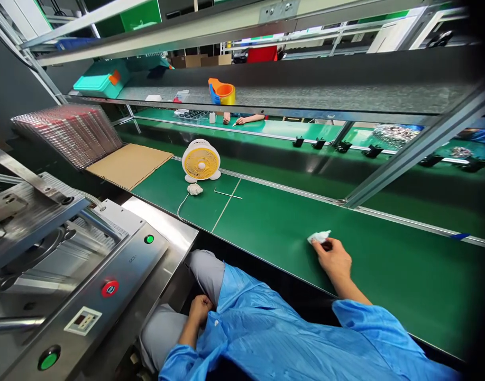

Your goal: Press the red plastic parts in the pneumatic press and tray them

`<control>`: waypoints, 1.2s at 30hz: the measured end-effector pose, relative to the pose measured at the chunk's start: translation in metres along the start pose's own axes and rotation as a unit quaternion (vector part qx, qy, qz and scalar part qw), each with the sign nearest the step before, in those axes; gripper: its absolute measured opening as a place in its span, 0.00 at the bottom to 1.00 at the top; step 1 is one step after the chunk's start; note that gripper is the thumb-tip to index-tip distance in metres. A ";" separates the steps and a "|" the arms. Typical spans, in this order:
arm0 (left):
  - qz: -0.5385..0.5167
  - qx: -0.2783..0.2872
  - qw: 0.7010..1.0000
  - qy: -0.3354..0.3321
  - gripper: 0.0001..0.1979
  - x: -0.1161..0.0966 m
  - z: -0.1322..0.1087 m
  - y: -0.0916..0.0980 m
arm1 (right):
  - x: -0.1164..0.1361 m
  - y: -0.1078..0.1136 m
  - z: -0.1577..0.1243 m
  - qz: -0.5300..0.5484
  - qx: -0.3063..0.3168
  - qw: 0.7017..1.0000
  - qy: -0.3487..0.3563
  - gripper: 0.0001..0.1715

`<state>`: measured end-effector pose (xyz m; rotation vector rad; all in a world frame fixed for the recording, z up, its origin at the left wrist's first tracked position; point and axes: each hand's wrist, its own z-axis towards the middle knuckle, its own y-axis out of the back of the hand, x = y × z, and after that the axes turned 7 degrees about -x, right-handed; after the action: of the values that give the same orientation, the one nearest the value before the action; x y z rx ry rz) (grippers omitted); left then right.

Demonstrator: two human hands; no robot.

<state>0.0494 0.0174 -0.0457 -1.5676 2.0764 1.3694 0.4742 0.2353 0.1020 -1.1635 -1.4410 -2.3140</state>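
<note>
My right hand (334,260) is over the green tabletop (274,222), its fingers pinched on a crumpled white tissue (319,236). My left hand (200,308) rests in my lap near my thigh, fingers curled closed; whether anything is inside cannot be seen. Left of the tissue, an L-shaped metal rod (228,194) lies on the tabletop. A yellow and white fan (201,162) stands near the back edge, with a bundled white cable (194,189) in front of it.
At the left are a metal machine (125,264) with buttons, a cardboard sheet (130,163) and stacked clear trays (71,132). Above the table runs a shelf with a teal box (99,82) and tape dispenser (222,92). Another person's hands (241,120) show beyond.
</note>
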 end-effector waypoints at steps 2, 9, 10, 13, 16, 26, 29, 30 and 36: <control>0.011 -0.029 1.000 0.005 0.06 0.001 -0.003 0.000 | 0.033 -0.023 -0.013 0.057 0.041 0.997 0.039 0.33; 0.026 -0.104 0.994 0.025 0.06 0.002 -0.016 0.009 | 0.156 -0.090 -0.070 0.256 0.161 0.924 0.235 0.28; 0.024 -0.114 0.993 0.029 0.07 0.001 -0.019 0.010 | 0.172 -0.094 -0.077 0.281 0.170 0.907 0.264 0.26; 0.009 -0.137 0.990 0.037 0.08 0.000 -0.027 0.013 | 0.216 -0.098 -0.096 0.344 0.192 0.857 0.333 0.20; -0.012 -0.156 0.987 0.038 0.09 -0.003 -0.038 0.014 | 0.249 -0.096 -0.112 0.384 0.224 0.817 0.368 0.17; -0.092 -0.288 0.948 -0.097 0.12 -0.063 -0.083 0.072 | 0.297 -0.100 -0.155 0.453 0.361 0.749 0.322 0.18; -0.097 -0.288 0.946 -0.114 0.14 -0.082 -0.095 0.087 | 0.300 -0.110 -0.157 0.435 0.376 0.750 0.328 0.18; -0.096 -0.285 0.946 -0.117 0.15 -0.085 -0.097 0.088 | 0.300 -0.116 -0.154 0.423 0.380 0.755 0.326 0.18; -0.088 -0.226 0.966 -0.085 0.18 -0.058 -0.083 0.057 | 0.280 -0.150 -0.117 0.326 0.361 0.831 0.270 0.17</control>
<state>0.0551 -0.0076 0.0679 -1.6698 1.5557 1.9252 0.1455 0.2835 0.1676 -0.5590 -1.2332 -1.2721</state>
